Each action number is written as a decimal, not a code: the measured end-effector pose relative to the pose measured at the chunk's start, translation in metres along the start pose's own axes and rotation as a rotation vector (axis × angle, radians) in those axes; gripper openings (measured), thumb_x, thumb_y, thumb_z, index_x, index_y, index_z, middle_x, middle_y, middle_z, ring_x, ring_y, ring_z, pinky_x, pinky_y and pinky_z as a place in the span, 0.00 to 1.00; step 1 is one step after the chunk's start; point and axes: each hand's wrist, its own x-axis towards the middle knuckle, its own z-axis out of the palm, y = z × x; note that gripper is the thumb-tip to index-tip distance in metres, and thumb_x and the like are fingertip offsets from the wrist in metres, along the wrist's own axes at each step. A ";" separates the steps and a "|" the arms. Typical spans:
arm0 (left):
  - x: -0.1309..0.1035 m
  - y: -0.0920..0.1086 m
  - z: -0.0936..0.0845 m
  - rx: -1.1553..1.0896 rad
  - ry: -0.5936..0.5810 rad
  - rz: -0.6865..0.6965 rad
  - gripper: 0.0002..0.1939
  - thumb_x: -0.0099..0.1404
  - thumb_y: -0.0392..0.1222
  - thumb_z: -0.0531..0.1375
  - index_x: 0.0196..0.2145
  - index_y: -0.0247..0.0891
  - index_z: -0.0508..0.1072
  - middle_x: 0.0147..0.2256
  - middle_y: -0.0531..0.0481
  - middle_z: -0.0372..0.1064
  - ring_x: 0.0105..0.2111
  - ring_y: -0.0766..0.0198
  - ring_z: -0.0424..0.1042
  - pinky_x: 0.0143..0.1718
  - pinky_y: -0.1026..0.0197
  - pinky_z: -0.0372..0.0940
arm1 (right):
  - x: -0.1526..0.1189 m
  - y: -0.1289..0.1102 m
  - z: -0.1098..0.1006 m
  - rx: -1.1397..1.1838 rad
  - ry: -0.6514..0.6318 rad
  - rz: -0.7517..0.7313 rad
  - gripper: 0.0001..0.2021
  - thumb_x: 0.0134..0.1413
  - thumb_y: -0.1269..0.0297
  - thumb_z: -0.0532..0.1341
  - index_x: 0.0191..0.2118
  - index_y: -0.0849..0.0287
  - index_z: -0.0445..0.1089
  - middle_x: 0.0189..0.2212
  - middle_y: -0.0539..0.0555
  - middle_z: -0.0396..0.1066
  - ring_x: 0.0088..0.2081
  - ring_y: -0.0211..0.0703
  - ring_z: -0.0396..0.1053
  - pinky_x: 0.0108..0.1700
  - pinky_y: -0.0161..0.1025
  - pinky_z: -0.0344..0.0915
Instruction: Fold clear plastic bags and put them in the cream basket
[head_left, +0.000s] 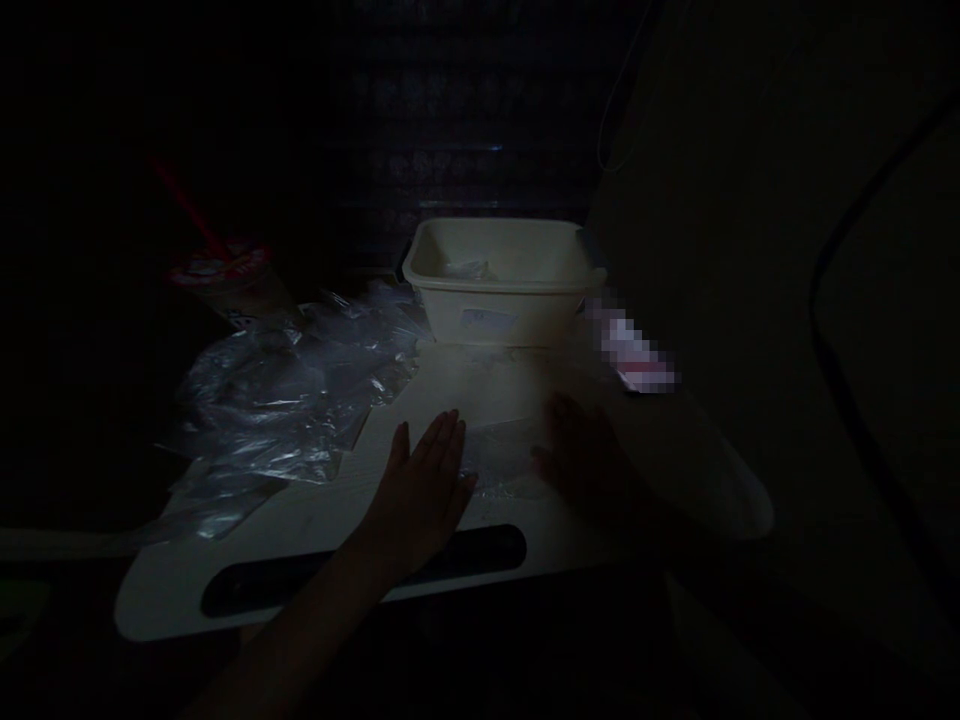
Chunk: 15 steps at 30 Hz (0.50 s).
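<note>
My left hand lies flat on the small white table, fingers stretched out, at the left edge of a clear plastic bag. That bag is spread flat on the tabletop between my two hands. On its other side is my right hand, dark and slightly blurred, with its fingers apart and nothing visible in them. Left of my left hand lies a loose heap of clear plastic bags. A cream plastic bin stands behind the flat bag, with a small clear packet inside.
The scene is very dark. A lidded drink cup with a red straw stands behind the bag heap. At the right of the bin lies a pixelated bright object. The white table has a dark slot along its near edge. A cable hangs at the right.
</note>
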 end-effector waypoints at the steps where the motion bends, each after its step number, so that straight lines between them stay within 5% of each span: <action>1: 0.000 0.000 0.000 -0.001 -0.003 -0.001 0.25 0.63 0.45 0.37 0.54 0.27 0.45 0.56 0.38 0.38 0.56 0.57 0.36 0.51 0.44 0.36 | 0.000 0.004 0.000 -0.011 -0.012 0.001 0.25 0.52 0.58 0.43 0.49 0.74 0.55 0.52 0.68 0.51 0.53 0.55 0.46 0.50 0.54 0.45; 8: 0.001 0.000 0.000 -0.008 -0.001 -0.005 0.25 0.63 0.44 0.37 0.54 0.27 0.44 0.56 0.38 0.37 0.56 0.57 0.35 0.51 0.44 0.35 | 0.002 0.014 -0.002 0.022 0.023 0.007 0.24 0.54 0.63 0.39 0.50 0.77 0.54 0.52 0.70 0.50 0.53 0.55 0.46 0.52 0.54 0.44; 15: 0.000 -0.002 0.001 -0.018 0.016 0.008 0.25 0.62 0.44 0.39 0.54 0.27 0.45 0.56 0.38 0.39 0.56 0.56 0.36 0.51 0.44 0.36 | 0.015 -0.042 -0.018 0.259 0.075 -0.163 0.26 0.53 0.56 0.43 0.52 0.71 0.51 0.54 0.63 0.47 0.56 0.50 0.38 0.55 0.52 0.38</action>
